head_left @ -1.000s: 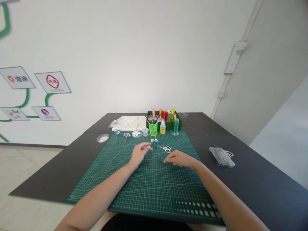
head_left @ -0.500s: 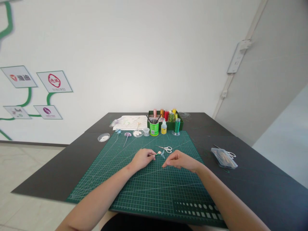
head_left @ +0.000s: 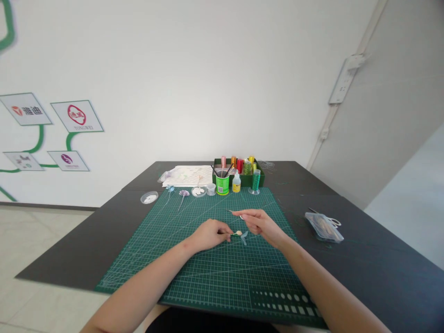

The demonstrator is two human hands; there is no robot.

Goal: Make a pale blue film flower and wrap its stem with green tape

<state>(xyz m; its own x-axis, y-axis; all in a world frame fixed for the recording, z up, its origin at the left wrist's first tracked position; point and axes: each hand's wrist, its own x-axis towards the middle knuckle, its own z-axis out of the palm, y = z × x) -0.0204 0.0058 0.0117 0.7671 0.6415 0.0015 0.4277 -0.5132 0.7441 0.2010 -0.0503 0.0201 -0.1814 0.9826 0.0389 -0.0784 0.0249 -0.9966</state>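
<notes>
My left hand is closed, pinching a small artificial flower by its green stem. A cream bud and pale blue petals stick out to the right of the fingertips, just above the mat. My right hand is closed around the handles of small white scissors, its index finger stretched along them. The scissors' metal tip points left, and most of the handles are hidden under the fingers. Both hands are over the green cutting mat.
At the mat's far edge stand a green can with dark-handled tools, a glue bottle and a green thread spool. Behind is a box of spools. A purple flower lies left; a clear plastic case sits right.
My right hand has moved up and away from me onto the scissors, closing on their handles. My left hand has shifted right and nearer to me with the flower.
</notes>
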